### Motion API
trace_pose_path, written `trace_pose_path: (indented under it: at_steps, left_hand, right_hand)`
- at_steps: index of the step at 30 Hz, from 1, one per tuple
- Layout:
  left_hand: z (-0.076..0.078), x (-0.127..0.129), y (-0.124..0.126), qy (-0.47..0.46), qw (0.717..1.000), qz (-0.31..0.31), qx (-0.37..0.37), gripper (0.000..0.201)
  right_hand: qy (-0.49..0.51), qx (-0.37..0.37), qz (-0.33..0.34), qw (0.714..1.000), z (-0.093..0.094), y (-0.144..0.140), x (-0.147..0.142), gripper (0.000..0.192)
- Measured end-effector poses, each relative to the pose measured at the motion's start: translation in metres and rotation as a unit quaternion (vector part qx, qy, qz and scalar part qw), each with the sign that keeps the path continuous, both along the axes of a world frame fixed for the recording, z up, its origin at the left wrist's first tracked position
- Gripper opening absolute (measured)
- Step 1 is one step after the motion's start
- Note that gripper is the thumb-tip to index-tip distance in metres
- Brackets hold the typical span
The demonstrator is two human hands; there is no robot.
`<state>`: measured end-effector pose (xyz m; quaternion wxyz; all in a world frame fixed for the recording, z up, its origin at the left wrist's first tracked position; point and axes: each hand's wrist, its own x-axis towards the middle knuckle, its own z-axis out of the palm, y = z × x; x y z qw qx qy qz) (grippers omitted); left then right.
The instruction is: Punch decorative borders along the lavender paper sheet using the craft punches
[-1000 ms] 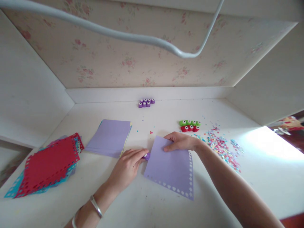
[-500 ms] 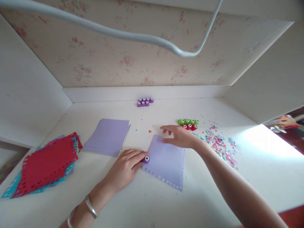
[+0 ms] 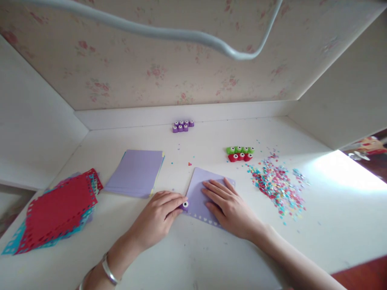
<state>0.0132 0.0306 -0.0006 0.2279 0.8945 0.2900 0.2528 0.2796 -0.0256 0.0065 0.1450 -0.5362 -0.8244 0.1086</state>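
A purple craft paper punch (image 3: 185, 205) is gripped in my left hand (image 3: 159, 213), at the left edge of a lilac paper sheet (image 3: 196, 183). Along the sheet's near edge runs a row of small punched holes; more holes show at its right edge. My right hand (image 3: 231, 205) lies flat on the sheet with fingers spread, covering much of its right half. Whether the paper's edge sits inside the punch's slot cannot be made out.
Uncut lilac sheets (image 3: 136, 171) lie to the left, beside a pile of punched red and blue sheets (image 3: 60, 211). Purple punches (image 3: 180, 128) stand by the back wall; green punches (image 3: 238, 150) and red punches (image 3: 240, 157) stand nearer. Confetti (image 3: 278, 181) is scattered at the right. A white cable (image 3: 181, 35) crosses above.
My right hand has come down and toward me, from above the sheet's far edge to flat on the paper. My left hand keeps the punch at the left edge.
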Motion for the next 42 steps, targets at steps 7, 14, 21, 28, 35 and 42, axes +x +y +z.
trace_pose_path:
  at_steps: [7, 14, 21, 28, 35, 42]
  left_hand:
    - [0.003, -0.003, -0.001, -0.001, 1.000, -0.009, -0.002, 0.029]
    - [0.002, -0.005, -0.003, 0.005, 1.000, -0.015, -0.003, 0.029]
    - [0.002, -0.007, -0.004, 0.023, 1.000, -0.009, -0.002, 0.029]
    - [0.002, -0.007, -0.005, 0.029, 1.000, -0.006, 0.000, 0.027]
    - [0.000, -0.008, -0.004, 0.034, 0.999, -0.006, -0.007, 0.028]
    - [0.023, -0.003, -0.008, 0.022, 0.994, 0.080, -0.070, 0.029]
  right_hand:
    - [0.012, -0.002, 0.007, 1.000, 0.001, 0.003, 0.004, 0.042]
    - [0.026, -0.004, 0.006, 1.000, -0.001, 0.005, 0.005, 0.041]
    - [0.031, -0.010, 0.004, 0.999, 0.000, 0.005, 0.006, 0.041]
    - [0.047, 0.006, 0.008, 0.999, -0.003, 0.006, 0.007, 0.040]
    - [0.041, -0.008, 0.005, 0.999, -0.001, 0.005, 0.007, 0.040]
    - [0.045, -0.007, 0.006, 0.999, -0.001, 0.005, 0.007, 0.040]
